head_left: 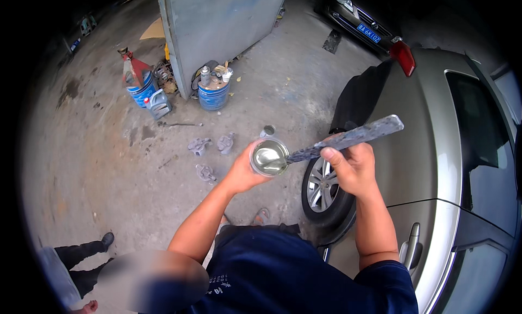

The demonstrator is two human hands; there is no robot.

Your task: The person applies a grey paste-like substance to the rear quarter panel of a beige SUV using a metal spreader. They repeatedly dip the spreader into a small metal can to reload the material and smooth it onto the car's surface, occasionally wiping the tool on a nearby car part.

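Note:
My left hand (242, 171) is wrapped round a clear cup (270, 156) that contains a shiny, pale greenish liquid. In my right hand (356, 168) is a long flat stirring stick (370, 132), dark and crusted with paint. The stick slants down to the left, and its lower end reaches into the cup. Its wide end juts out past my right fingers. Beyond the cup's far rim, a small container (267, 130) shows lower down, partly hidden by the cup.
A silver-beige car (413, 178) stands close on my right, its wheel (322, 186) beside my right hand. Crumpled grey pieces (199, 145) lie on the floor. Blue buckets (213, 96), a grey jug (158, 104) and a metal door (217, 37) stand farther off. Another person (81, 265) is lower left.

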